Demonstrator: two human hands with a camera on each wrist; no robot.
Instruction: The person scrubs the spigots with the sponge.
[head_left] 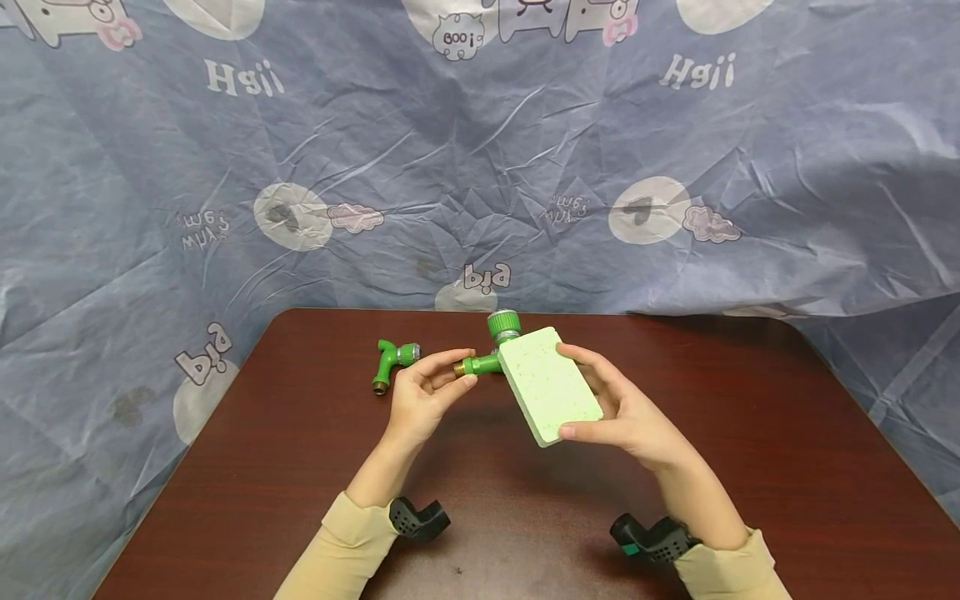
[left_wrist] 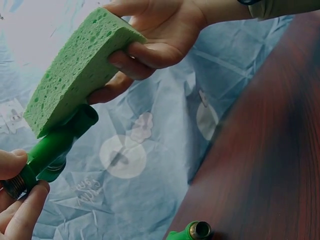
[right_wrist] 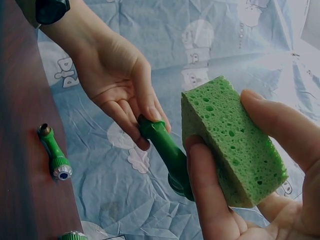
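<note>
My left hand [head_left: 422, 398] pinches a green tap [head_left: 485, 364] near its brass threaded end, between thumb and fingers. Raised above the tabletop, the tap has a ribbed green knob pointing up and away in the head view. A light green sponge block [head_left: 551, 387] is gripped along its edges by my right hand [head_left: 633, 417], thumb on one side and fingers on the other. In the left wrist view the sponge [left_wrist: 80, 70] appears to meet the tap's body [left_wrist: 55, 147]. Part of the tap is hidden behind the sponge in the head view.
Another green tap [head_left: 390, 363] lies on the dark brown table [head_left: 315, 467], left of my hands. At the right wrist view's lower edge shows a ribbed green knob [right_wrist: 74, 236], mostly cut off. A patterned blue-grey cloth [head_left: 450, 167] hangs behind the table.
</note>
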